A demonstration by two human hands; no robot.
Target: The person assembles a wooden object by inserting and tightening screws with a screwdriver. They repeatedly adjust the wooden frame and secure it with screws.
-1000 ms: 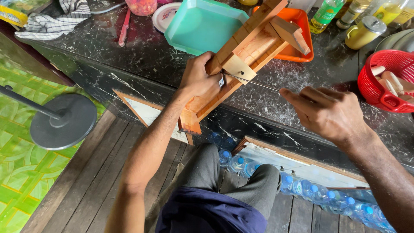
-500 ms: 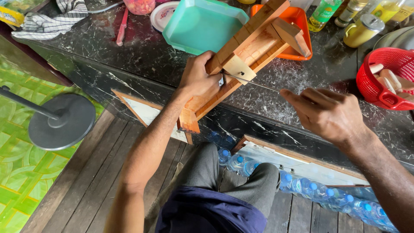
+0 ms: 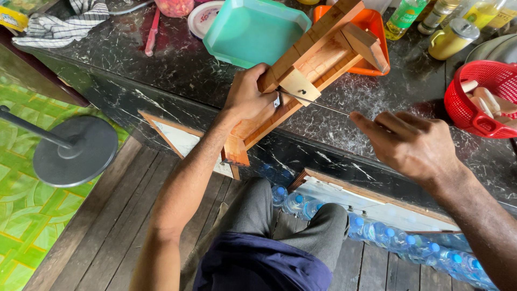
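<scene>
Your left hand (image 3: pixel 249 98) grips wooden frame (image 3: pixel 307 64), fingers wrapped round its side; frame lies slanted on black counter (image 3: pixel 177 64), near end past counter edge. Your right hand (image 3: pixel 412 143) right of frame, fingertips pinched on thin metal rod (image 3: pixel 318 103) running into frame. Teal tray (image 3: pixel 253 32), orange tray (image 3: pixel 371 24) behind frame; red basket (image 3: pixel 476 97), bottles (image 3: pixel 406 16) farther right.

Wood frame (image 3: pixel 318 51) on counter (image 3: pixel 161 64).
</scene>
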